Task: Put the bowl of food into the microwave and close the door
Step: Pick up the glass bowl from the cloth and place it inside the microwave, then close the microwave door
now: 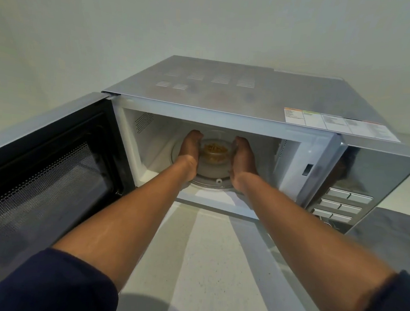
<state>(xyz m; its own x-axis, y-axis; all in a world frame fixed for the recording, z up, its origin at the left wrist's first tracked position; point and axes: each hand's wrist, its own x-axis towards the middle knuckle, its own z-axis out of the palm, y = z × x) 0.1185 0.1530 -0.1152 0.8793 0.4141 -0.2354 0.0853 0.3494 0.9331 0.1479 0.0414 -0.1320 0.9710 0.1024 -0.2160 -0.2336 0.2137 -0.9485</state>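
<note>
A silver microwave [227, 93] stands on a pale counter with its door [45, 168] swung wide to the left. Inside the white cavity, a clear bowl of yellowish food [215, 151] rests over the glass turntable [209, 180]. Both my arms reach into the cavity. My left hand [190, 152] cups the bowl's left side and my right hand [242, 158] cups its right side. Whether the bowl touches the turntable I cannot tell.
The button panel [341, 203] sits on the microwave's right front. A dark grey cloth [397, 232] lies on the counter to the right. The pale counter [203, 264] stretches toward me under my forearms. A plain wall rises behind.
</note>
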